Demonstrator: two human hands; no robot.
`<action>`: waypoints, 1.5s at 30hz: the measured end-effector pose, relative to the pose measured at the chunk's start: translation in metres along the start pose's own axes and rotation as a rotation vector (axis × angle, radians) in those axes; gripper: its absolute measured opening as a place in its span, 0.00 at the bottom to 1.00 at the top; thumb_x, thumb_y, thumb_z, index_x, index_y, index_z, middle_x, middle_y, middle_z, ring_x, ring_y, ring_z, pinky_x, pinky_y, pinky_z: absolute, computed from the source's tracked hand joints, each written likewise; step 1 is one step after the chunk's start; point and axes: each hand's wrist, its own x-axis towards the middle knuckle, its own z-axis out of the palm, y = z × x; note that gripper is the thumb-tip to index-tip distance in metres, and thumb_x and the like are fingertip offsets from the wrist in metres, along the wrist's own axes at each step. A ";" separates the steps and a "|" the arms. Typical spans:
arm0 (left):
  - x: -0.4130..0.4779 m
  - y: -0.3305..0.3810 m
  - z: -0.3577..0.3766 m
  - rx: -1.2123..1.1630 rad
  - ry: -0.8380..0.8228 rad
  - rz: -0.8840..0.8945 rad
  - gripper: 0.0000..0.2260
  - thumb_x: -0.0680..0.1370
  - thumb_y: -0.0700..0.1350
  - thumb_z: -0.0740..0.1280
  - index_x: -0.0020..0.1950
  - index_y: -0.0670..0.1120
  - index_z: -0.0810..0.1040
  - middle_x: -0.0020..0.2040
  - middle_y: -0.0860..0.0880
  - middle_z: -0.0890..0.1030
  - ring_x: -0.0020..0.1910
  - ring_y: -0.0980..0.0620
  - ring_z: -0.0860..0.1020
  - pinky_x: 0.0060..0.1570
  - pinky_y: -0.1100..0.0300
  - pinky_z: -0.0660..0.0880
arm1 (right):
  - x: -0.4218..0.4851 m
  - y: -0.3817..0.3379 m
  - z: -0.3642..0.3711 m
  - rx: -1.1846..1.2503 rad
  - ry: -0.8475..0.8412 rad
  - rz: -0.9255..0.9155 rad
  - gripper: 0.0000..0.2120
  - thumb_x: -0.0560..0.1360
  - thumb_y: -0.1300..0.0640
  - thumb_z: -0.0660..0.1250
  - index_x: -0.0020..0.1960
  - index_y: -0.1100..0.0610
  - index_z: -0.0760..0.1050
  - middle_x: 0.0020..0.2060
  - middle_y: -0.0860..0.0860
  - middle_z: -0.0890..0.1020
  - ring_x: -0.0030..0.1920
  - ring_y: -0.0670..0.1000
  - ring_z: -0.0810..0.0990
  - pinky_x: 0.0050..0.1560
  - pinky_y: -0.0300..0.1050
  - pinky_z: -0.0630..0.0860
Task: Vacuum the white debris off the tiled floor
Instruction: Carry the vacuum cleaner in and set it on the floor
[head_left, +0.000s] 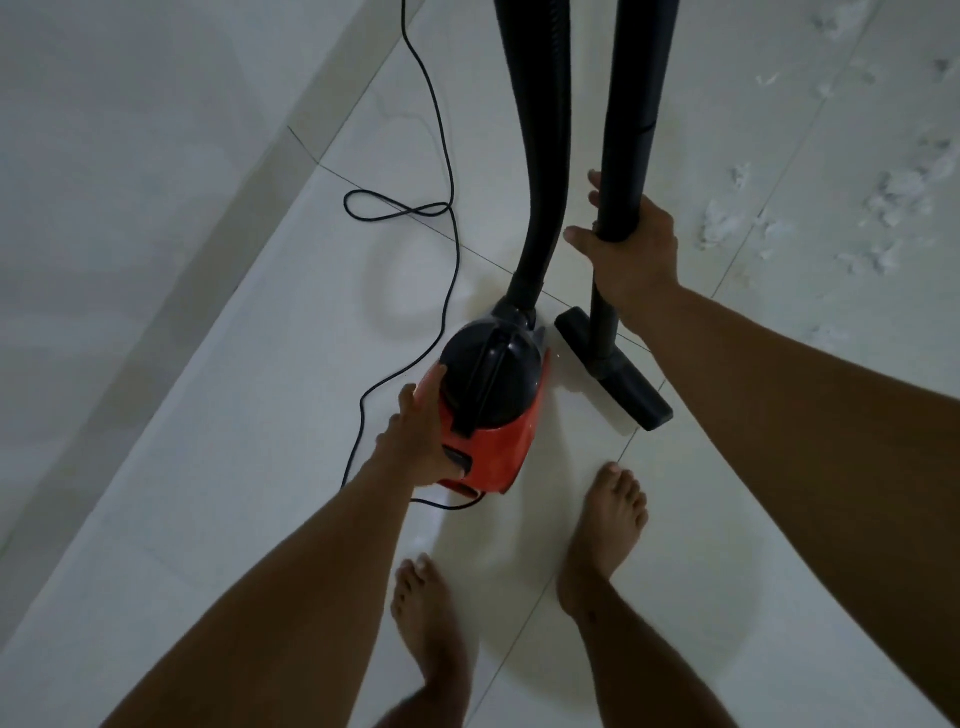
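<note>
Right grip (631, 249) holds wand (626, 130); left grip (421, 431) apparently clasps vacuum (498, 421).

glossy smooth tiled floor (270, 395); beside it, vacuum body (493, 447) of shiny orange and black plastic, matt black wand (623, 171), fluffy white debris (727, 223).
</note>
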 end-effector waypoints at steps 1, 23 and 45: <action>0.001 -0.004 0.008 -0.018 0.025 0.038 0.63 0.61 0.47 0.80 0.78 0.62 0.34 0.76 0.43 0.55 0.65 0.34 0.73 0.57 0.34 0.77 | 0.001 0.004 0.004 0.011 0.006 0.004 0.27 0.73 0.58 0.78 0.70 0.51 0.77 0.60 0.48 0.83 0.61 0.49 0.80 0.60 0.41 0.75; 0.021 -0.040 0.045 0.162 0.303 0.118 0.59 0.73 0.45 0.76 0.77 0.66 0.27 0.82 0.45 0.56 0.50 0.47 0.84 0.48 0.50 0.83 | 0.035 0.030 0.045 0.203 0.012 -0.014 0.24 0.69 0.62 0.80 0.63 0.50 0.81 0.53 0.46 0.86 0.55 0.48 0.85 0.58 0.44 0.80; 0.001 0.145 -0.213 -0.533 0.289 0.480 0.49 0.64 0.67 0.79 0.80 0.63 0.59 0.79 0.59 0.65 0.77 0.57 0.63 0.75 0.53 0.62 | 0.022 0.013 0.038 0.121 0.072 0.063 0.21 0.70 0.60 0.80 0.61 0.55 0.82 0.50 0.51 0.87 0.53 0.53 0.85 0.53 0.46 0.79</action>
